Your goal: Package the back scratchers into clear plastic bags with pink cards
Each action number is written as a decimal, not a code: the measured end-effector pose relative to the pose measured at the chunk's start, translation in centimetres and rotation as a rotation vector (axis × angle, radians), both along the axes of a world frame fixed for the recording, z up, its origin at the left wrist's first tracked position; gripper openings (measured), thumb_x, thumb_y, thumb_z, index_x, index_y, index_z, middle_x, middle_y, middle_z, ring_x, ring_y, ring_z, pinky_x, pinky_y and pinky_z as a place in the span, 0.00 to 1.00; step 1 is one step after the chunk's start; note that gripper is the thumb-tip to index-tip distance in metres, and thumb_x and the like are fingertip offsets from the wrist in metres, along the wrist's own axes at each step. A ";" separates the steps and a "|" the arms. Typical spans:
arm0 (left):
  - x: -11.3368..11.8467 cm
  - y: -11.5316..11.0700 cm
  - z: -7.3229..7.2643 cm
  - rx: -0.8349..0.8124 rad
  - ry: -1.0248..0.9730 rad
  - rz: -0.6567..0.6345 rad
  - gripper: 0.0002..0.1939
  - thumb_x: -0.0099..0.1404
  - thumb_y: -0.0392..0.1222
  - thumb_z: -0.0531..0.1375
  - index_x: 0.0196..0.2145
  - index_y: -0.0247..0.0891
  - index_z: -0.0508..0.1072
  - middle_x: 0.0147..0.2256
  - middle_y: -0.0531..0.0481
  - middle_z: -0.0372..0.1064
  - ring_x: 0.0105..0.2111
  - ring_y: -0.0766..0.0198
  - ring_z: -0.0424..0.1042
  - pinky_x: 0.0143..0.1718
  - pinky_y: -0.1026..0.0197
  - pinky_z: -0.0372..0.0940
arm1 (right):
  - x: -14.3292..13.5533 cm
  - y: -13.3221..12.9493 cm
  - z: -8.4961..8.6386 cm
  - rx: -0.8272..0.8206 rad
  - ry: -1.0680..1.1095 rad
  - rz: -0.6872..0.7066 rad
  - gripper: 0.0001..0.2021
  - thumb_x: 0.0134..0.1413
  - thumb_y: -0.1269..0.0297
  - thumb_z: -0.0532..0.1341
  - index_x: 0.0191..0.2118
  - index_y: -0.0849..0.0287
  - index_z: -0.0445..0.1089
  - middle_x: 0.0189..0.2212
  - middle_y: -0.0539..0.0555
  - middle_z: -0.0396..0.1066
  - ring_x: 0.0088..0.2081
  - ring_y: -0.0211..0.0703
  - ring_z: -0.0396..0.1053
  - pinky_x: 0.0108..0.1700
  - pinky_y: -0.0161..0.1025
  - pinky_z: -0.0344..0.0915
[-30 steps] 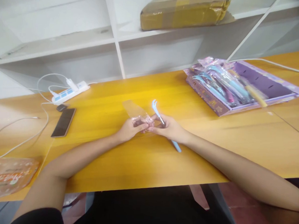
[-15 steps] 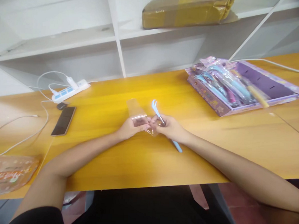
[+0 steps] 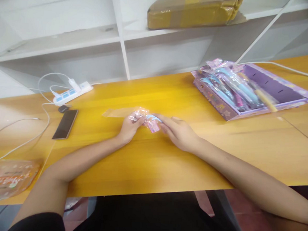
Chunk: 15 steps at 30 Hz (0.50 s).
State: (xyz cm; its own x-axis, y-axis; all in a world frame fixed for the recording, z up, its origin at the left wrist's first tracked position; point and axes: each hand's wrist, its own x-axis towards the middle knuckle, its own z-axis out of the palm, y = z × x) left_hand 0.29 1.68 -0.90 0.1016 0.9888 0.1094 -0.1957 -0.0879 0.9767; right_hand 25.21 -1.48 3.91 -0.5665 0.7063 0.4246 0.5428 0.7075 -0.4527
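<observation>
My left hand (image 3: pixel 128 129) is closed on a clear plastic sleeve (image 3: pixel 115 112), which stretches out to the left beyond my fingers. The sleeve's crumpled end bunches up by my thumb. My right hand (image 3: pixel 180 132) is closed around a blue pen (image 3: pixel 154 118); only its light-blue curved top shows, and the rest is hidden by the fingers. That top lies at the sleeve's crumpled end, but whether it is inside the plastic I cannot tell. A small pink printed card (image 3: pixel 153 126) hangs just below it, between my hands.
A purple display box (image 3: pixel 231 116) with several wrapped pens stands at the right. On the left lie a phone (image 3: pixel 65 124), a white power strip (image 3: pixel 73 94) with cables, and an orange-printed plastic packet (image 3: pixel 8 178). A taped carton (image 3: pixel 192 14) sits on the shelf behind.
The pen has swung round in my right hand, its top now pointing left towards the sleeve. The sleeve has turned to lie leftward, and the pink card has come into view.
</observation>
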 end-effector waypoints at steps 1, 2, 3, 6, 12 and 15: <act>0.0 -0.1 0.2 -0.008 -0.009 -0.002 0.21 0.59 0.56 0.77 0.32 0.37 0.76 0.33 0.51 0.78 0.34 0.64 0.77 0.41 0.60 0.73 | 0.1 0.1 -0.1 0.060 -0.057 -0.002 0.23 0.80 0.62 0.47 0.72 0.55 0.62 0.43 0.58 0.79 0.36 0.46 0.74 0.41 0.42 0.68; 0.1 -0.1 0.4 -0.020 -0.022 -0.005 0.22 0.59 0.56 0.77 0.32 0.37 0.76 0.32 0.52 0.78 0.33 0.64 0.77 0.41 0.60 0.74 | 0.1 0.2 -0.3 0.110 -0.121 -0.012 0.24 0.79 0.65 0.47 0.73 0.54 0.62 0.44 0.58 0.79 0.36 0.45 0.73 0.40 0.41 0.67; 0.2 -0.2 0.6 -0.037 -0.041 -0.008 0.22 0.58 0.56 0.78 0.32 0.37 0.76 0.32 0.52 0.78 0.33 0.64 0.77 0.40 0.60 0.74 | 0.1 0.3 -0.4 0.147 -0.191 -0.025 0.25 0.78 0.67 0.47 0.74 0.53 0.62 0.45 0.58 0.79 0.35 0.45 0.73 0.38 0.40 0.65; 0.5 -0.3 1.2 -0.092 -0.107 -0.020 0.22 0.56 0.55 0.79 0.33 0.37 0.76 0.33 0.51 0.80 0.34 0.63 0.79 0.39 0.60 0.75 | 0.1 0.4 -0.9 0.189 -0.352 -0.070 0.26 0.77 0.69 0.49 0.74 0.53 0.63 0.44 0.58 0.77 0.30 0.42 0.69 0.32 0.39 0.59; 0.5 -0.3 1.4 -0.082 -0.072 -0.039 0.21 0.57 0.57 0.78 0.35 0.37 0.79 0.36 0.48 0.83 0.37 0.61 0.81 0.44 0.57 0.76 | 0.1 0.5 -0.3 -0.048 -0.204 -0.023 0.21 0.77 0.64 0.50 0.66 0.57 0.70 0.46 0.59 0.80 0.38 0.47 0.76 0.38 0.41 0.64; 0.4 -0.4 1.3 -0.054 -0.017 -0.079 0.21 0.57 0.56 0.78 0.34 0.37 0.79 0.36 0.47 0.83 0.36 0.60 0.82 0.44 0.56 0.77 | 0.1 0.7 0.0 -0.237 -0.121 -0.004 0.17 0.79 0.60 0.49 0.53 0.58 0.75 0.42 0.57 0.81 0.39 0.47 0.77 0.42 0.41 0.66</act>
